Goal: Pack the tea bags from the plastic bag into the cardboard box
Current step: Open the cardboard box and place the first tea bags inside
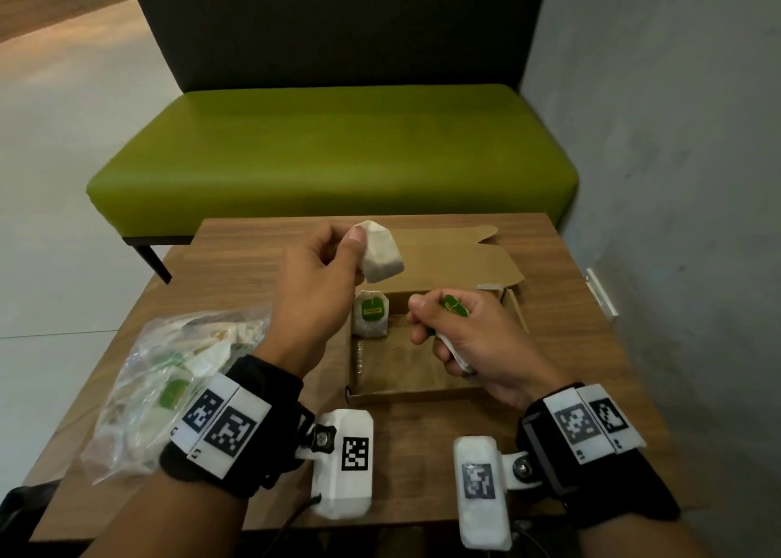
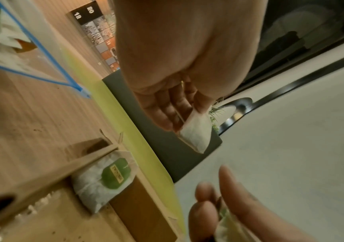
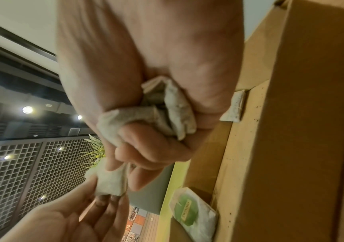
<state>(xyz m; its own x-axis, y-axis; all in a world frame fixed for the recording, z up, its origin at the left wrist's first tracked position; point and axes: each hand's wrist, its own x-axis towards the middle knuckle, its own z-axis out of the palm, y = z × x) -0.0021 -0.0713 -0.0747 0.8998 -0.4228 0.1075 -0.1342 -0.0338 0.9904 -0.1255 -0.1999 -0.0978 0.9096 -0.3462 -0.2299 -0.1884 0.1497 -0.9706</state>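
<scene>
My left hand [image 1: 338, 249] pinches one white tea bag [image 1: 381, 253] [image 2: 196, 132] between thumb and fingers, held above the far left part of the open cardboard box [image 1: 397, 392]. My right hand [image 1: 460, 333] grips a bunch of tea bags [image 3: 167, 111] with a green tag [image 1: 454, 306] sticking out, over the box's middle. One tea bag with a green label [image 1: 371, 314] [image 2: 105, 181] [image 3: 192, 216] leans in the box's far left corner. Another tea bag [image 3: 234, 106] lies at the box's far right wall. The clear plastic bag [image 1: 169, 371] with several tea bags lies on the table to the left.
The box lid [image 1: 456, 253] lies folded back toward the far side. The wooden table [image 1: 253, 270] stands against a grey wall [image 1: 676, 135] on the right. A green bench [image 1: 329, 156] stands beyond the table's far edge.
</scene>
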